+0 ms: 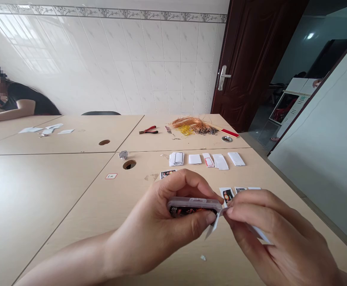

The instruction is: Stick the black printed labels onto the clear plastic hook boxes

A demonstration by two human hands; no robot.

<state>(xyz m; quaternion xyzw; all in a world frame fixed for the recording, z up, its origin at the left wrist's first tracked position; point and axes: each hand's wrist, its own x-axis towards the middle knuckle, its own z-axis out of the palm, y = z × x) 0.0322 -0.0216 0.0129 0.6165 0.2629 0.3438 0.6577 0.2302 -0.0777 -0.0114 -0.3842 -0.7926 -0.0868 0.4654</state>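
My left hand [161, 214] is closed around a flat clear plastic box [194, 202] with a black printed label showing orange and white marks. Its thumb presses near the box's right end. There my right hand [268, 226] pinches a small whitish piece of sticker [223, 211] between thumb and forefinger, and the piece touches the box's corner. A white flap [212, 229] hangs below that end. Black printed cards [227, 195] lie on the table just beyond my right hand, which partly covers them. Another printed card [167, 174] shows behind my left hand.
On the wooden table [72, 190] stand white paper stacks [176, 159]. Farther back lie red-handled pliers [148, 130], a copper wire bundle [191, 124] and a red-and-wood strip [230, 132]. A cable hole [129, 164] sits left of centre. A person [24, 95] leans on the far left.
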